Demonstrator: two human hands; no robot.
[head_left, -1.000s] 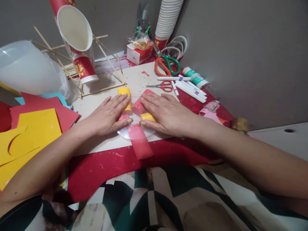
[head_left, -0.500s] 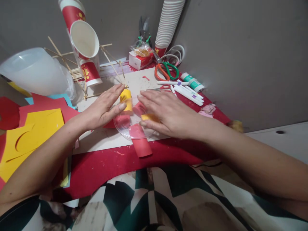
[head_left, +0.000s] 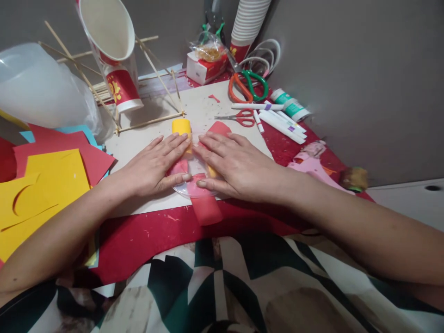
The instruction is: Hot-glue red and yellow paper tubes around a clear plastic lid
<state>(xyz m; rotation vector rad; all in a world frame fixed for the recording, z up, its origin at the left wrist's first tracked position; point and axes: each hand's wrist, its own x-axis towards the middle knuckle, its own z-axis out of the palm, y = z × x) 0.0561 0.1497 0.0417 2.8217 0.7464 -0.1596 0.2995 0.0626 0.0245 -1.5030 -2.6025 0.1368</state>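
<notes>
A round transparent plastic disc (head_left: pixel 182 190) lies on the white board, with curved red and yellow paper pieces around and under it. My left hand (head_left: pixel 154 164) rests flat on the disc's left side, fingers stretched out, holding nothing. Flat on its right side is my right hand (head_left: pixel 232 164), fingers apart. A yellow paper piece (head_left: pixel 181 126) sticks out beyond my left fingertips, and a red one (head_left: pixel 220 127) beyond my right fingers. Toward me, a longer red paper piece (head_left: pixel 207 211) reaches past the board's edge. My hands hide much of the disc.
Small red scissors (head_left: pixel 245 118), larger scissors with orange and green handles (head_left: pixel 255 86) and white sticks (head_left: pixel 280 126) lie at the right. Paper cups (head_left: pixel 125 88) in a stick frame (head_left: pixel 149 122) stand back left. Coloured paper sheets (head_left: pixel 52 185) lie left.
Both hands have come down from hovering to lie flat on the disc and paper pieces. The camera view has shifted slightly, so the surroundings appear moved.
</notes>
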